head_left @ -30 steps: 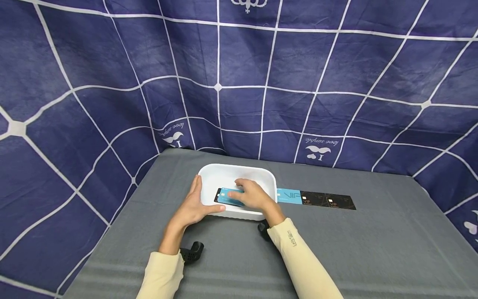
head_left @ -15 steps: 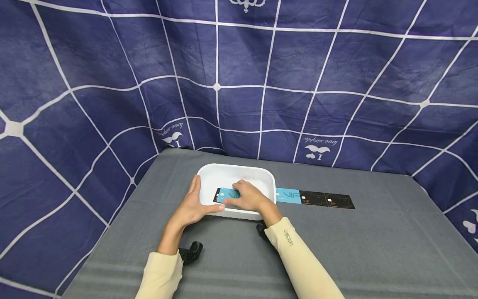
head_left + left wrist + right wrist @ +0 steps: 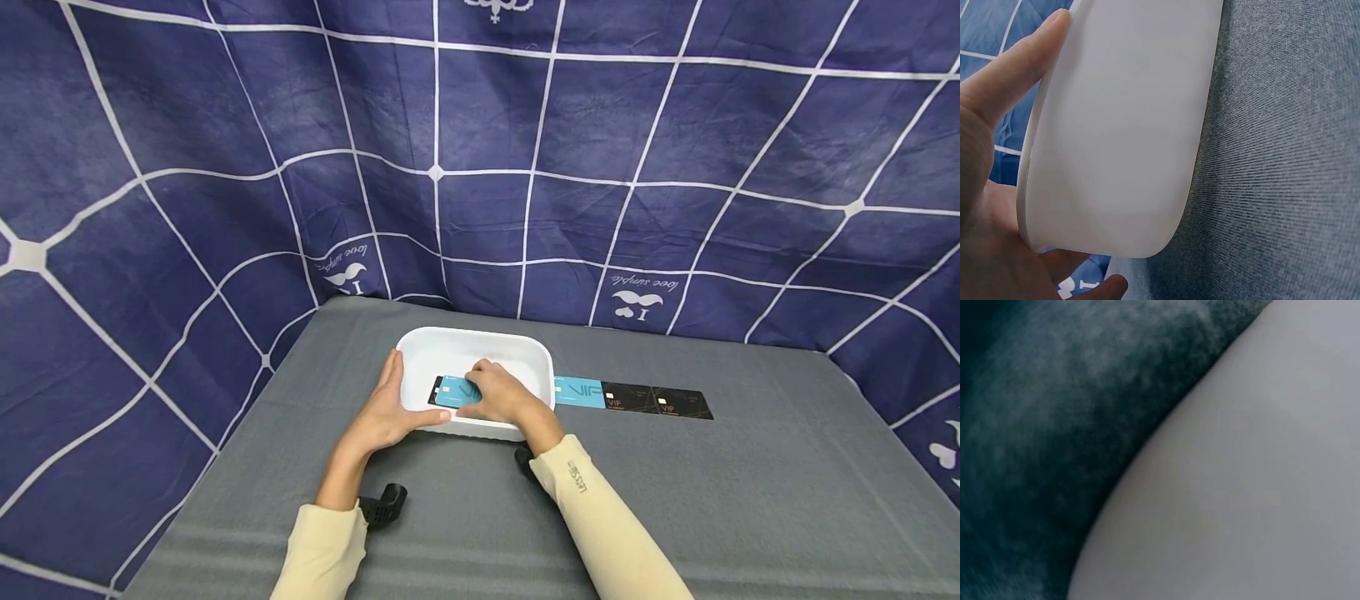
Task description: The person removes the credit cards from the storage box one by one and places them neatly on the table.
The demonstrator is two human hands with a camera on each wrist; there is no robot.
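A white plastic box [image 3: 435, 346] stands on the grey table. At its left end my left hand [image 3: 384, 415] holds it, thumb along the near rim and fingers round the left side; in the left wrist view the box's outer wall [image 3: 1116, 125] fills the middle. Inside the box lies a light-blue VIP card [image 3: 455, 390], over a black card [image 3: 434, 392] whose left edge peeks out. My right hand [image 3: 501, 395] reaches into the box and pinches the blue card across its width, covering its right part. The right wrist view shows only blurred box wall [image 3: 1241, 475].
To the right of the box, a light-blue VIP card [image 3: 579, 392] and two black VIP cards [image 3: 628, 397] lie in a row on the grey cloth table [image 3: 750, 483]. A dark blue curtain [image 3: 480, 208] with white lines hangs behind and at the left.
My right hand's thumb has moved from on top of the blue card to its near edge, and its fingers have come down at the far edge. The left hand and box stay put.
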